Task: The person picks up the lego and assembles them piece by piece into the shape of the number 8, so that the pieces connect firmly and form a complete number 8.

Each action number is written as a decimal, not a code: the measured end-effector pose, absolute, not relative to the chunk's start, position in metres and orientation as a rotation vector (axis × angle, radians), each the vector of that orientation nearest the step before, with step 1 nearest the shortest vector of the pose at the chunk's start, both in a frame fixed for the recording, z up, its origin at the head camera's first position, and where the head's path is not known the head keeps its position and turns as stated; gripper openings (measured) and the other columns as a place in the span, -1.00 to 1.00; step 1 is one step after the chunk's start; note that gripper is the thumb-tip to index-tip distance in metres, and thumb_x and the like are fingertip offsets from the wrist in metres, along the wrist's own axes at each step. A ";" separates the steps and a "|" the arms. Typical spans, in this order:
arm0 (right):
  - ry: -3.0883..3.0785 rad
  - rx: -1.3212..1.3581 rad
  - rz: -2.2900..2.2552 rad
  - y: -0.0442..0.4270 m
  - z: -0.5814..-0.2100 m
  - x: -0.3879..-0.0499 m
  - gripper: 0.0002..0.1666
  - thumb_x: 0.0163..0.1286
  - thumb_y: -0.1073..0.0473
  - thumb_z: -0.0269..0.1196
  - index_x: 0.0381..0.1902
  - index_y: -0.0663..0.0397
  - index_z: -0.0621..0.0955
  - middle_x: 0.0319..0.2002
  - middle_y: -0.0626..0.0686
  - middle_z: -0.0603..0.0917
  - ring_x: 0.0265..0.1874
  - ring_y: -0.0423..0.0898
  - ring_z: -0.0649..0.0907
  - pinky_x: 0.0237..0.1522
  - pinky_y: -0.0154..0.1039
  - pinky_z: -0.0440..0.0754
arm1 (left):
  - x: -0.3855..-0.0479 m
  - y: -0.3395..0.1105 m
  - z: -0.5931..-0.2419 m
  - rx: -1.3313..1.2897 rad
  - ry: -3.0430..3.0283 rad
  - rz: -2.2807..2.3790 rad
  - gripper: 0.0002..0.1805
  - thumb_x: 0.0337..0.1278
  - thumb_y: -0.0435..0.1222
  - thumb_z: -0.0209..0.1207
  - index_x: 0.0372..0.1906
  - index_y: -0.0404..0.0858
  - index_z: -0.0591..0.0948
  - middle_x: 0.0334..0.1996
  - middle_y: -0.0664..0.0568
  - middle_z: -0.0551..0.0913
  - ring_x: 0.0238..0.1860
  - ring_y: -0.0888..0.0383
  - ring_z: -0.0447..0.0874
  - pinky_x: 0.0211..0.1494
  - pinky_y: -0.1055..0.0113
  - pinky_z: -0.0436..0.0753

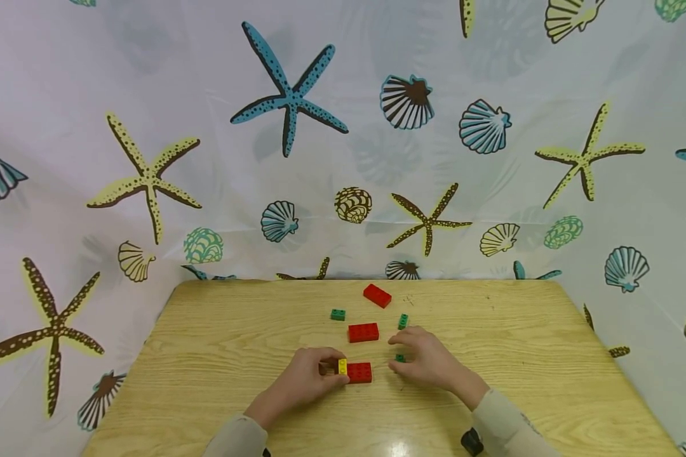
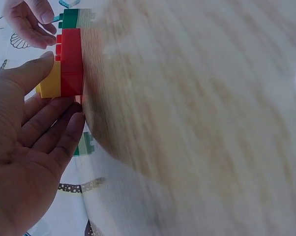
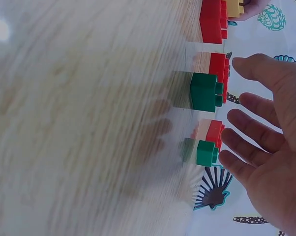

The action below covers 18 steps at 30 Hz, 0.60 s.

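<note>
My left hand (image 1: 309, 379) pinches a small yellow toy brick (image 1: 342, 366) between thumb and fingers. That brick sits on the left end of a red brick (image 1: 360, 372), which lies on the table; in the left wrist view the yellow brick (image 2: 50, 81) touches the red brick (image 2: 72, 61). Over a small green brick (image 1: 399, 358) hovers my right hand (image 1: 431, 362), its fingers spread and holding nothing. From the right wrist the green brick (image 3: 203, 92) shows apart from the fingers (image 3: 258, 110).
Farther back on the wooden table (image 1: 223, 330) lie a red brick (image 1: 363, 332), another red brick (image 1: 377, 296), a green brick (image 1: 338, 314) and a second green brick (image 1: 403, 321). A curtain (image 1: 343, 152) printed with shells and starfish encloses the back and sides.
</note>
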State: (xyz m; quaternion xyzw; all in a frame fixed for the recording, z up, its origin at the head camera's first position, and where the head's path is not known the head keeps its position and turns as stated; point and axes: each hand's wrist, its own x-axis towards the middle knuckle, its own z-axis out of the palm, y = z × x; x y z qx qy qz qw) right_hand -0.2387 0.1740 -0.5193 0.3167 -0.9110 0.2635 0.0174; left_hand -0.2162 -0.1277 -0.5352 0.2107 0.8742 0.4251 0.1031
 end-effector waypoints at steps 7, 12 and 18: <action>-2.859 0.964 0.832 0.180 -0.521 -0.238 -0.54 0.36 0.07 0.48 0.13 0.19 0.73 0.12 0.09 0.74 0.18 0.12 0.67 0.26 0.13 0.64 | -0.216 -0.128 -0.536 0.643 2.571 1.275 -0.54 0.34 -0.07 0.41 0.18 -0.27 0.72 0.03 -0.03 0.81 0.03 0.04 0.79 0.03 0.14 0.78; -2.867 0.955 0.857 0.182 -0.522 -0.236 -0.55 0.36 0.09 0.49 0.12 0.21 0.73 0.11 0.11 0.74 0.16 0.12 0.67 0.24 0.12 0.65 | -0.216 -0.129 -0.537 0.647 2.573 1.268 -0.53 0.34 -0.07 0.41 0.20 -0.26 0.72 0.06 -0.03 0.80 0.05 0.05 0.79 0.03 0.16 0.78; -2.873 0.963 0.863 0.185 -0.524 -0.235 -0.54 0.34 0.12 0.49 0.12 0.23 0.73 0.07 0.10 0.74 0.11 0.09 0.69 0.20 0.07 0.67 | -0.216 -0.129 -0.538 0.640 2.574 1.266 -0.52 0.34 -0.05 0.41 0.20 -0.25 0.72 0.06 -0.02 0.80 0.05 0.05 0.79 0.03 0.19 0.77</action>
